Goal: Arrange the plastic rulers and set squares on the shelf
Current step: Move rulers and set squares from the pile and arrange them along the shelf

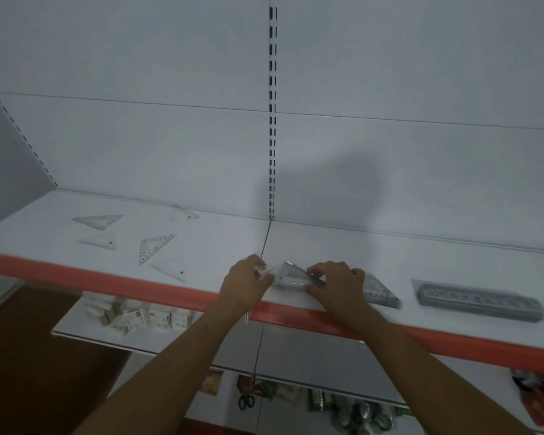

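We saw both forearms reach up and forward from the lower corners to the front edge of the white shelf; the left hand had its fingers curled, pinching the pointed left corner of a clear set square; the right hand lay knuckles up, fingertips pressing on the top edge and thumb under the near edge of that same set square, which stood tilted off the shelf between the two hands, just right of the seam where two shelf boards met.

The set squares were thin, transparent plastic triangles with printed scale marks; the shelf was smooth white metal with an orange front strip; a slotted upright ran up the white back panel.

On the left shelf board we counted five loose triangles lying flat and apart: a marked one, a faint one at the back, a pale one with a dot, a marked one, and a pale one near the edge; just right of the right hand lay a stack of set squares, its count unclear; farther right lay one long pack of rulers in clear wrapping.
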The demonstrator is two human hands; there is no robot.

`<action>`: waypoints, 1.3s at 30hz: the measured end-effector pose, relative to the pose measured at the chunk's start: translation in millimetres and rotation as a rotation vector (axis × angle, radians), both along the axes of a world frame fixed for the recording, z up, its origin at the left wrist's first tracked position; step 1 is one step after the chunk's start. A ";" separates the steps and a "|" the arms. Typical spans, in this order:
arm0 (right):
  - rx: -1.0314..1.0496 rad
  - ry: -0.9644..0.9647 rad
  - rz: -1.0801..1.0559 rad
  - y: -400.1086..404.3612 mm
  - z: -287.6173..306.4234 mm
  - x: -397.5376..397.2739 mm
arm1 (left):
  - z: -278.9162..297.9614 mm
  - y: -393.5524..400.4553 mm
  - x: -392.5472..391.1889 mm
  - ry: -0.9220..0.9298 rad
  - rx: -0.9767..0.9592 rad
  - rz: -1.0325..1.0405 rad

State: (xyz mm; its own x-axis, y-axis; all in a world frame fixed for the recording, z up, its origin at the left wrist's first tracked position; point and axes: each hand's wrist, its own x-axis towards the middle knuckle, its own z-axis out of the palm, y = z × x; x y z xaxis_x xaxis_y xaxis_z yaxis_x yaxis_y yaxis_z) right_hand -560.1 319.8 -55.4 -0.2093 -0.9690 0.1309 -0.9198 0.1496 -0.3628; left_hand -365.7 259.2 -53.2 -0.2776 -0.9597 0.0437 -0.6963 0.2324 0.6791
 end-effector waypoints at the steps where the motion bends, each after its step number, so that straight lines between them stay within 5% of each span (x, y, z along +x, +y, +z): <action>1: -0.025 -0.024 -0.001 0.2 0.9 -0.1 | 2.8 0.3 -0.7 -0.012 -0.022 0.006; 9: -0.299 -0.310 0.208 7.0 26.9 -0.4 | 22.5 6.0 -38.5 -0.091 -0.213 -0.100; 19: -0.278 -0.307 0.096 36.3 32.7 -42.9 | 23.3 23.1 -102.4 -0.123 -0.217 -0.277; 27: -0.236 -0.213 -0.130 63.6 21.8 -99.2 | 24.0 32.2 -141.0 -0.046 -0.059 -0.327; 39: 0.028 0.066 -0.220 67.4 8.4 -120.5 | 9.2 32.3 -158.7 -0.267 -0.236 -0.379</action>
